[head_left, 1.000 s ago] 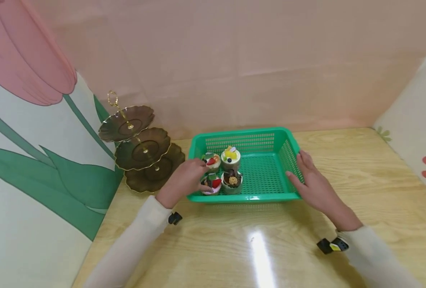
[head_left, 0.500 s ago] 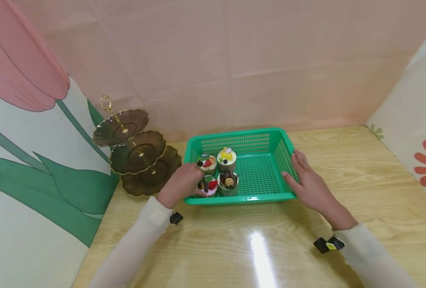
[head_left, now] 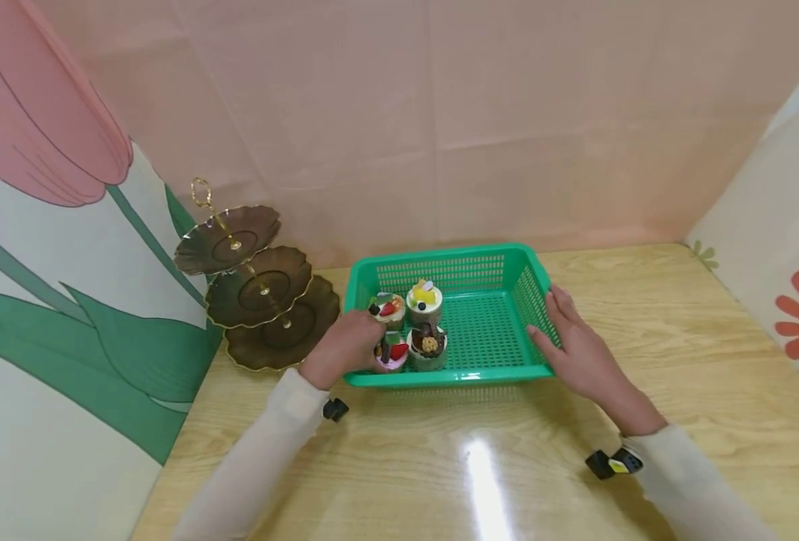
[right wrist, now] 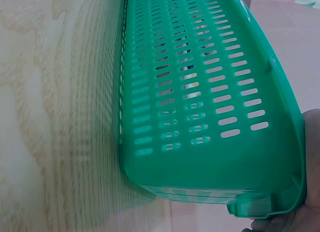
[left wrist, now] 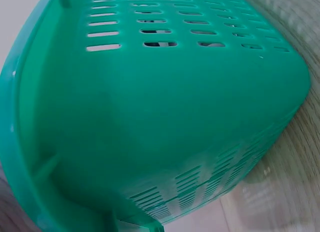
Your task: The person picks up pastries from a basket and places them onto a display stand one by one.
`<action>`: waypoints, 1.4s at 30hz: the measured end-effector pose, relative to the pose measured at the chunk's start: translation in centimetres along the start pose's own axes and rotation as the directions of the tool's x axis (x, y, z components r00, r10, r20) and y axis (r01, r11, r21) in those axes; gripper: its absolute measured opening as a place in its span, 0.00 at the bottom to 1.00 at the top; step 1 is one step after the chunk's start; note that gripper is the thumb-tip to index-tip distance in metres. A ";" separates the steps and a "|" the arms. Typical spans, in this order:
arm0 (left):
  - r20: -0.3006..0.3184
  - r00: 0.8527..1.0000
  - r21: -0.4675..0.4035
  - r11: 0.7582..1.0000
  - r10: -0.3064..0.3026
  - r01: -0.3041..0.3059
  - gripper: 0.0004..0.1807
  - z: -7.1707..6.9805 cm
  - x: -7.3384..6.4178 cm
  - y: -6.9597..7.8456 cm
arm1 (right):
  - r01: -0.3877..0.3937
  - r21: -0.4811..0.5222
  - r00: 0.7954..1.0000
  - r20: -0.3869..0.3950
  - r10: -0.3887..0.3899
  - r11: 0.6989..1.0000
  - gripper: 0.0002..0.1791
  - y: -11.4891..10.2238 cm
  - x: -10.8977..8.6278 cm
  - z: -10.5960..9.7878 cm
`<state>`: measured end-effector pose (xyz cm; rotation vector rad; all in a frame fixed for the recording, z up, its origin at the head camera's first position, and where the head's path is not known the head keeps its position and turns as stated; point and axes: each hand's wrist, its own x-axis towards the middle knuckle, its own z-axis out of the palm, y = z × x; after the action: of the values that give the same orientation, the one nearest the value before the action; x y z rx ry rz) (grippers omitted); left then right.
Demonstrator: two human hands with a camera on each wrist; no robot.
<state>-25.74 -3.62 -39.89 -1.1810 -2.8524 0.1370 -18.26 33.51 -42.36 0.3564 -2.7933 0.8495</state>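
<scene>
The green plastic basket (head_left: 440,376) holds several cupcakes clustered at its left end. Over the left rim, my left hand (head_left: 352,344) reaches in with fingers bent, gripping the pink-frosted cupcake (head_left: 391,356) topped with strawberry. Part of this cupcake is hidden by the hand. Behind it sits a fruit-topped cupcake (head_left: 390,306). To the right are a chocolate cupcake (head_left: 429,346) with a nut-like topping and a cream cupcake (head_left: 425,298) with yellow fruit. My right hand (head_left: 583,353) holds the basket's right rim, thumb over the inner side and fingers along the outside.
A three-tiered dark cake stand (head_left: 257,289) with gold edges stands left of the basket, close to the left wall panel. The wooden table (head_left: 386,466) extends in front and to the right. A pink backdrop (head_left: 345,135) rises behind.
My left hand has shifted slightly at the pink-frosted cupcake, its thumb now less visible. The right hand stays on the basket rim. The head view has shifted a little.
</scene>
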 end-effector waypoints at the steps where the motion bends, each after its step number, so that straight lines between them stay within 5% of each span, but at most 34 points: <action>1: -0.005 1.000 -0.005 1.000 0.002 -0.002 0.25 0.0 -0.1 0.0 | 0.001 -0.001 1.000 -0.001 -0.001 1.000 0.42 0.0 0.0 0.0; 10: -0.051 0.999 -0.155 0.988 0.010 -0.017 0.23 -0.3 -0.8 -0.1 | 0.007 0.007 1.000 0.002 -0.007 1.000 0.41 0.0 0.0 -0.3; 15: -0.011 1.000 -0.250 0.968 0.001 -0.004 0.29 -0.7 -0.9 -0.5 | 0.004 0.008 1.000 0.003 -0.004 1.000 0.41 0.0 0.0 -0.4; 20: 0.059 0.998 -0.420 0.907 -0.009 0.033 0.32 -1.1 -0.8 -1.1 | 0.005 0.015 1.000 0.000 -0.005 1.000 0.41 0.2 -0.1 -0.3; 24: 0.060 0.998 -0.514 0.857 -0.003 0.033 0.34 -1.5 -1.0 -1.5 | 0.010 0.019 1.000 -0.001 -0.010 1.000 0.41 0.2 0.0 -0.3; 36: 0.009 0.999 -0.548 0.835 -0.048 0.045 0.41 -2.1 -2.2 -2.9 | 0.022 0.030 1.000 0.009 -0.022 0.999 0.41 0.3 -0.1 -0.4; 42: -0.007 0.998 -0.604 0.796 -0.063 0.046 0.40 -2.8 -2.9 -2.9 | 0.019 0.027 1.000 0.007 -0.019 0.999 0.41 0.3 0.0 -0.4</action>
<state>-25.50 -7.59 -36.87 -1.1429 -2.9852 -0.8554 -18.28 33.94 -42.20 0.3906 -2.7833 0.8840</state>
